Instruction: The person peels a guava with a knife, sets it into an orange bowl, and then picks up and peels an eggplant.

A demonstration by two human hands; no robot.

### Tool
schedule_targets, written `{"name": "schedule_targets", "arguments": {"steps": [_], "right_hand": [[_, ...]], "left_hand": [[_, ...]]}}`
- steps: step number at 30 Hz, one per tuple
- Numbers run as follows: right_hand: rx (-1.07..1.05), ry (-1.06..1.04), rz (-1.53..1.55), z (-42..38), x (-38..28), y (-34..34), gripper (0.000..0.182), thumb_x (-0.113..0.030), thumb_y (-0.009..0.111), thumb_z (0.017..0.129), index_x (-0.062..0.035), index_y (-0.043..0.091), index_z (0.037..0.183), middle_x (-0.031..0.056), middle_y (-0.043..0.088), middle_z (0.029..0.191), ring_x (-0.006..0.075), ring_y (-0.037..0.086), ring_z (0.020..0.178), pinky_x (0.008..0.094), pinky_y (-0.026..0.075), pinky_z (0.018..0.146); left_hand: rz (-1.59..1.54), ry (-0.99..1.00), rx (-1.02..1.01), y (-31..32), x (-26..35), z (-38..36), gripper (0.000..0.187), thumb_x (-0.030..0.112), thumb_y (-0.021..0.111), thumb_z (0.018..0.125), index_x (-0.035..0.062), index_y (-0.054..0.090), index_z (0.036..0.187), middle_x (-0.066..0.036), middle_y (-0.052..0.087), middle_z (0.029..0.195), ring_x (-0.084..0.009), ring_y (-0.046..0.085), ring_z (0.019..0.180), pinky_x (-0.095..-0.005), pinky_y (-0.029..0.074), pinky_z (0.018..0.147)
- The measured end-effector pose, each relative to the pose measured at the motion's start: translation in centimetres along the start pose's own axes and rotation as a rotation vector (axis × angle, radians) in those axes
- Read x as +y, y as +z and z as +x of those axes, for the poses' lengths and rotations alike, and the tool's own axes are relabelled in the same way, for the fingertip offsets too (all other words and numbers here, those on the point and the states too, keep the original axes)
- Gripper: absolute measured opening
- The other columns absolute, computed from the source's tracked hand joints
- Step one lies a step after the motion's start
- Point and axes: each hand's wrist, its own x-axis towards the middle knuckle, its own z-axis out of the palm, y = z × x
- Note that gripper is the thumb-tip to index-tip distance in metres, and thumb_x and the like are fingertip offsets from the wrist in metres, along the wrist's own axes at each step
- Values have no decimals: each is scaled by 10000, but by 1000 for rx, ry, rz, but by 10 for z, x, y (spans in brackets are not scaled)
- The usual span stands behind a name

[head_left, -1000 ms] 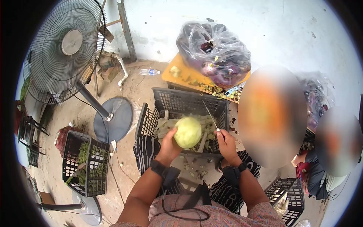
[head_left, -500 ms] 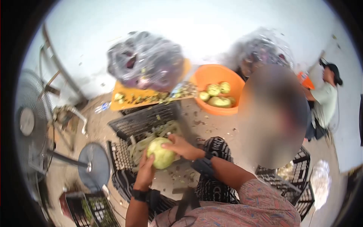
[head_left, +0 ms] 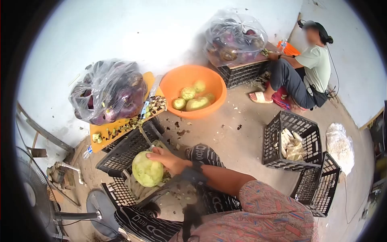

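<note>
peeled pale-green vegetable [head_left: 146,171], lower left of frame, touched by right hand [head_left: 170,160] gripping thin-bladed knife [head_left: 145,136]; left hand hidden, grip indeterminable.

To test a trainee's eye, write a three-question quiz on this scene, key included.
1. True or false: the round orange plastic basin stands empty.
2. Fill in: at picture left, the bulging clear plastic bag of dark purple vegetables rests on a flat ____ board.
3. What tool does the wearer's right hand grip, at the round, pale green vegetable?

Key: 1. False; it holds yellowish-green vegetables. 2. Yellow. 3. A thin, straight metal knife.
</note>
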Motion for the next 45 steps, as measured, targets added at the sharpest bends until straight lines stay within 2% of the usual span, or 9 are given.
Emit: {"name": "schedule_targets", "arguments": {"steps": [7, 9, 19, 22, 27, 29, 32, 35, 45], "right_hand": [[201, -41, -62, -13, -11, 5, 527, -480, 691, 783, -47, 466, 982, -25, 485, 751, 42, 465, 602, 228, 356, 418], [128, 72, -114, -12, -16, 1, 597, -482, 694, 775, -52, 438, 1101, -7, 532, 949, 47, 539, 804, 189, 405, 541], [294, 71, -3, -11, -22, -9, 489, -480, 647, 821, -93, 490, 1075, -32, 563, 842, 26, 546, 654, 202, 337, 390], [260, 97, 120, -13, -27, -12, 641, -458, 693, 798, 24, 476, 1160, 21, 607, 875, 99, 598, 650, 245, 495, 529], [328, -125, 696, 11, -60, -27, 531, -604, 435, 900, -117, 601, 1035, 1, 648, 784, 45, 465, 394, 168, 261, 286], [427, -424, 733, 35, -78, -48, 552, -548, 317, 962, -91, 482, 1225, 98, 652, 918, 77, 531, 506, 184, 279, 326], [709, -360, 677, 45, -96, -57, 420, -378, 276, 1013, -66, 323, 1289, 164, 635, 1039, 143, 600, 618, 208, 347, 391], [596, -249, 513, 37, -80, -57, 514, -342, 332, 1004, -79, 165, 1413, 179, 642, 1026, 152, 610, 604, 214, 360, 387], [580, -129, 438, 26, -71, -47, 246, -329, 384, 997, -105, 368, 1098, 80, 605, 752, 111, 487, 520, 222, 323, 402]], "left_hand": [[-67, 189, 12, 10, -19, -8, 255, 236, 448, 918, 57, 522, 753, -79, 519, 752, -234, 524, 707, -367, 452, 619], [-66, 197, 15, 9, -21, -9, 250, 235, 450, 918, 57, 523, 758, -77, 519, 752, -232, 524, 706, -365, 452, 619], [-70, 222, 22, 6, -25, -13, 226, 228, 461, 913, 58, 528, 782, -66, 519, 756, -217, 524, 701, -351, 451, 621], [-65, 226, 25, 5, -25, -12, 219, 226, 464, 912, 58, 530, 789, -63, 519, 757, -213, 524, 699, -348, 451, 621], [-56, 245, 24, 4, -23, -9, 207, 223, 470, 910, 58, 533, 801, -57, 519, 759, -206, 524, 697, -341, 451, 622], [-48, 248, 22, 5, -24, -7, 203, 221, 472, 909, 59, 534, 806, -55, 519, 759, -203, 524, 696, -338, 451, 623], [-43, 248, 22, 7, -25, -4, 196, 219, 476, 908, 59, 535, 813, -52, 519, 760, -199, 524, 694, -334, 451, 623], [-35, 247, 27, 7, -26, -3, 190, 217, 479, 907, 59, 537, 820, -49, 519, 761, -194, 524, 693, -330, 451, 623], [-28, 242, 22, 14, -34, 3, 170, 210, 490, 903, 60, 542, 844, -38, 519, 765, -180, 524, 688, -317, 450, 625]]}}
